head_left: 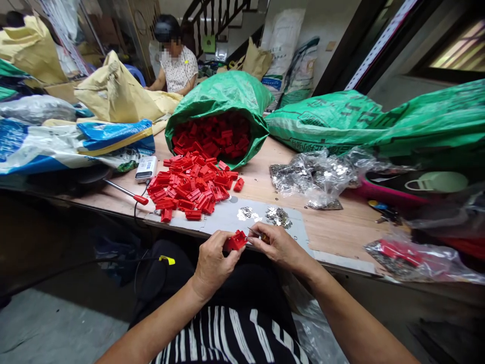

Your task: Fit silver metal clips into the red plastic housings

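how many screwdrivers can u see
2. A small screwdriver is pinched in the right hand; a red-handled screwdriver lies on the wooden table. Others may be hidden among the bags.

Red plastic pile (185, 189) across tabletop (333, 222)

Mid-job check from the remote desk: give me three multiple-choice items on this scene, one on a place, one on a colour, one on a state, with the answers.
1. Where does the red-handled screwdriver lie?
A) on the grey board
B) on the table, left of the red plastic parts
C) on the floor

2. What colour is the sack that those parts spill from?
A) blue
B) yellow
C) green

3. What is the left hand doing?
A) lying flat
B) gripping a red plastic part
C) holding nothing

Answers: B, it lies beside the pile; C, the woven sack shows green; B, the part sits in its fingers.
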Demonstrator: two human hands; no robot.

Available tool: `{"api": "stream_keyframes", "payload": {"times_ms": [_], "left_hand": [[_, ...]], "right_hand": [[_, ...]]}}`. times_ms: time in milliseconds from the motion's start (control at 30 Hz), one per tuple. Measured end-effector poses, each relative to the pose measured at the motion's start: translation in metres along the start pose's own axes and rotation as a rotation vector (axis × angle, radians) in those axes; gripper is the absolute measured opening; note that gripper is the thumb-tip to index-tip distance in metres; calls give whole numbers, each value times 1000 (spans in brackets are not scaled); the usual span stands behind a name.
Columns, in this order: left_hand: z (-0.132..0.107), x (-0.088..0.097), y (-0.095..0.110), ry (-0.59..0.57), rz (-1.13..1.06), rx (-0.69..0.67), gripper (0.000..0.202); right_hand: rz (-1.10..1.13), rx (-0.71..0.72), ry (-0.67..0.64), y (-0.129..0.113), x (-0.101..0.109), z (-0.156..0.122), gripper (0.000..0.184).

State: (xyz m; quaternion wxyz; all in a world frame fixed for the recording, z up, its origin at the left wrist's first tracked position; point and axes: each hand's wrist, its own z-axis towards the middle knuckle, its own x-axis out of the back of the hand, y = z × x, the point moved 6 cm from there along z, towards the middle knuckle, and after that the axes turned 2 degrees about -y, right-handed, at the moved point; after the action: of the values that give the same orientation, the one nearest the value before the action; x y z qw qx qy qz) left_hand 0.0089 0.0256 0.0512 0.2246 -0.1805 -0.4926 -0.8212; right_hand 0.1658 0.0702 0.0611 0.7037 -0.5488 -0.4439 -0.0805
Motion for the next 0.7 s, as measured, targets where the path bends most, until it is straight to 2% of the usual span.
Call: {"api": "stream_keyframes", "payload": {"times_ms": [200,433,700], "left_hand": [[-2,-2,3,18,34,-39,11],[-2,0,1,90,96,-78,13],[-3,4,-3,125,106,-92,14]], "right_hand": [[5,-36,84,-6,-8,-1,12],[37,-132,265,-5,-21,-1,13],[14,-122,258,-8,-22,4,16]]}}
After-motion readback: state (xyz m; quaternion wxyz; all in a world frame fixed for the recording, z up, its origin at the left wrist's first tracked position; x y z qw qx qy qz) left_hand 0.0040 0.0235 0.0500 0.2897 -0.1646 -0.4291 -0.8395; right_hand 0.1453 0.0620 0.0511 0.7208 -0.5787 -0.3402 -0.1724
